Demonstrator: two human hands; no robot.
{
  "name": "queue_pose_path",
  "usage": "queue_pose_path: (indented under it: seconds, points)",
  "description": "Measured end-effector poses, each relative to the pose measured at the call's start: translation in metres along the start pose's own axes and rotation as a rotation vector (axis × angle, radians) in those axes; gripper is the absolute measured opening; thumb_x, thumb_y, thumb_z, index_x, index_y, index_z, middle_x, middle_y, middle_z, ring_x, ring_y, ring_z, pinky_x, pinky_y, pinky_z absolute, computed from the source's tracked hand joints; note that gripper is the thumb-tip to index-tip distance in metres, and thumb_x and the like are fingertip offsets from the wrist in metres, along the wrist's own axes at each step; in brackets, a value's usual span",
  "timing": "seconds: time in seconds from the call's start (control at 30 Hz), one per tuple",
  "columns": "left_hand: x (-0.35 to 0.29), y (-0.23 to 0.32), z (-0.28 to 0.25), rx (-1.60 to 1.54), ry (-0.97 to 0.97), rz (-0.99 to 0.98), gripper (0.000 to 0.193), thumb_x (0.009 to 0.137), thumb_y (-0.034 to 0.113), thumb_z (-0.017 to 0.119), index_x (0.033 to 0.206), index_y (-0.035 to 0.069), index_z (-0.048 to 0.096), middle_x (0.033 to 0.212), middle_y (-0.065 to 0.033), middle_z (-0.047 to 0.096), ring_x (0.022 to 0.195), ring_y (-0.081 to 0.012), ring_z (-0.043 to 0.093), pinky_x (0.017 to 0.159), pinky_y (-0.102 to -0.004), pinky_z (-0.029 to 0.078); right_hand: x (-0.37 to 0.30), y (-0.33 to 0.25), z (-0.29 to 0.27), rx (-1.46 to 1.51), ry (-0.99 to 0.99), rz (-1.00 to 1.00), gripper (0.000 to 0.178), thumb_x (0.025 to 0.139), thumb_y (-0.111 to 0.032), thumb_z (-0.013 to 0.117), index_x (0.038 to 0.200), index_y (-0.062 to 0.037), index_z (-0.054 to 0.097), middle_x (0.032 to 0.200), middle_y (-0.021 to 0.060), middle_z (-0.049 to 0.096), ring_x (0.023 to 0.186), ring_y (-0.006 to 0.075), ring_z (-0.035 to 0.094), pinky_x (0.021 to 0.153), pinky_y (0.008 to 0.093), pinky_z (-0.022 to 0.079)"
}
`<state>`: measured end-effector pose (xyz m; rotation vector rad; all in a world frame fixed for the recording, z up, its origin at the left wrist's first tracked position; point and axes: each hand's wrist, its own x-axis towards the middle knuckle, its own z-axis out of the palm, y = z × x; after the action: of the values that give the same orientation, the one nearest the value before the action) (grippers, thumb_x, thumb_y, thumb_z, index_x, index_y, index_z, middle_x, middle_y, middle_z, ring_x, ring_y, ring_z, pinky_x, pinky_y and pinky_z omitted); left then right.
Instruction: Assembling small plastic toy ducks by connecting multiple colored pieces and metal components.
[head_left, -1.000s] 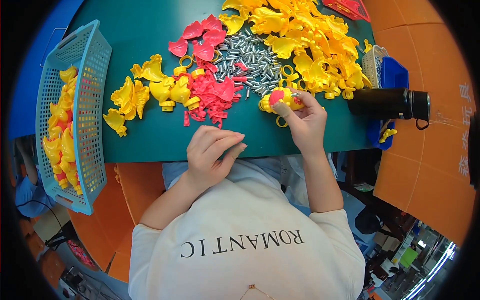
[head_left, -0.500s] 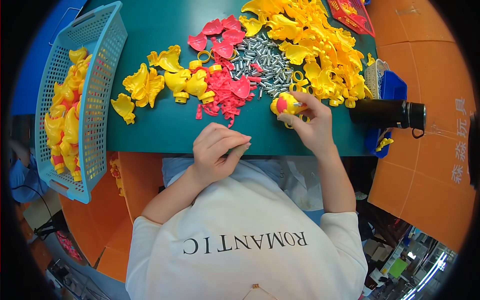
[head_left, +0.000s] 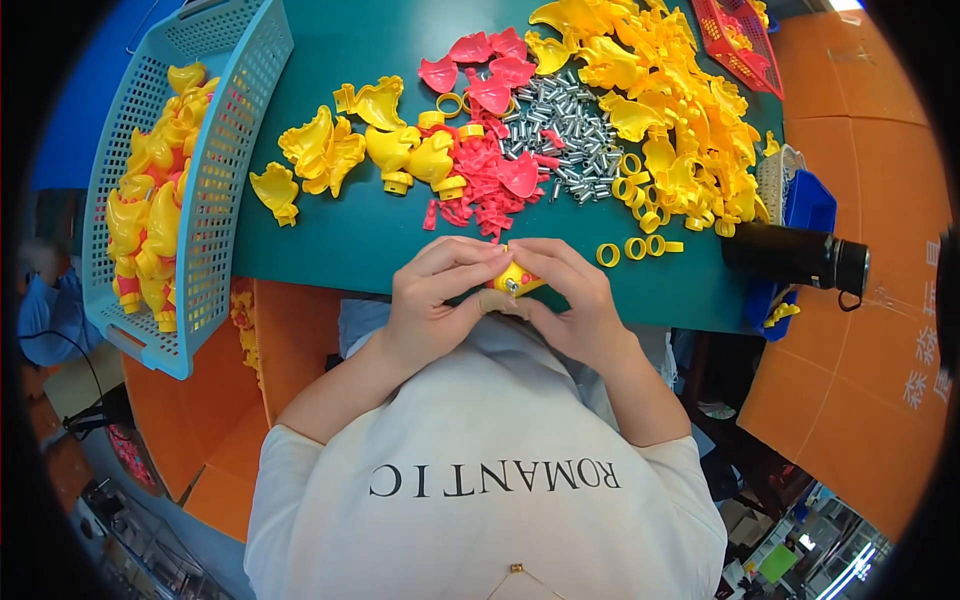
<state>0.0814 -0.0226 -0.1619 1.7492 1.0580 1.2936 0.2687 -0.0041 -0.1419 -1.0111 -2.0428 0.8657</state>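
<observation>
Just over the table's front edge, my left hand [head_left: 432,295] and my right hand [head_left: 575,300] meet around a small yellow plastic toy part [head_left: 520,277]. A bit of shiny metal shows on its near side; fingers hide much of the rest. Both hands are closed on it, fingertips and thumbs pressed to its sides. Beyond the hands lies a heap of small pink plastic pieces [head_left: 482,180], beside many little metal cylinders [head_left: 560,130]. Several yellow rings [head_left: 608,255] are to the right of my right hand. Two rounded yellow toy parts [head_left: 393,150] with ring-like ends stand to the left of the pink heap.
A blue plastic basket [head_left: 200,230] filled with yellow-and-pink toys stands at the left. Yellow shell pieces [head_left: 690,130] are piled at the right, with a red basket [head_left: 735,45] behind. A black bottle [head_left: 795,257] lies near the right edge by a blue bin [head_left: 810,205].
My right hand has come leftward and nearer with the toy part. My left hand, which was closed apart from it, now grips it too. The whole view has shifted slightly.
</observation>
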Motion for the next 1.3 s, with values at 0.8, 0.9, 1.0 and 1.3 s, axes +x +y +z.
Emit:
queue_pose_path:
  seconds: [0.8, 0.9, 1.0, 1.3]
  points:
    - [0.045, 0.098, -0.165, 1.53, 0.783, -0.016, 0.051, 0.083, 0.016, 0.069, 0.131, 0.012, 0.051, 0.136, -0.0207, 0.04, 0.124, -0.0383, 0.041, 0.099, -0.0454, 0.038, 0.064, -0.059, 0.004, 0.133, -0.078, -0.047, 0.033, 0.075, -0.004, 0.072, 0.107, -0.0029, 0.063, 0.104, 0.0113, 0.064, 0.094, 0.0261, 0.058, 0.077, 0.0335, 0.047]
    - [0.032, 0.071, -0.147, 1.086, 0.285, 0.004, 0.045, 0.082, 0.009, 0.066, 0.126, 0.007, 0.054, 0.125, -0.0142, 0.053, 0.113, -0.0347, 0.053, 0.095, -0.0422, 0.043, 0.065, -0.062, 0.0, 0.132, -0.036, -0.036, 0.03, 0.075, -0.004, 0.071, 0.104, -0.0024, 0.065, 0.101, 0.011, 0.066, 0.092, 0.0264, 0.059, 0.076, 0.0337, 0.047]
    - [0.034, 0.038, -0.136, 1.131, 0.341, -0.142, 0.032, 0.082, 0.004, 0.063, 0.113, 0.005, 0.061, 0.113, -0.0099, 0.059, 0.1, -0.0308, 0.059, 0.087, -0.038, 0.047, 0.06, -0.065, -0.003, 0.134, -0.036, -0.042, 0.027, 0.075, -0.003, 0.071, 0.102, -0.0017, 0.065, 0.098, 0.0111, 0.066, 0.09, 0.0259, 0.06, 0.077, 0.0334, 0.048]
    - [0.017, 0.045, -0.138, 0.927, 0.291, -0.234, 0.018, 0.084, 0.0, 0.058, 0.101, 0.003, 0.065, 0.089, -0.0104, 0.064, 0.081, -0.031, 0.063, 0.07, -0.0376, 0.05, 0.022, -0.043, -0.012, 0.14, 0.122, 0.053, 0.027, 0.074, -0.002, 0.072, 0.101, -0.0019, 0.067, 0.096, 0.0099, 0.068, 0.087, 0.0206, 0.062, 0.074, 0.0309, 0.049]
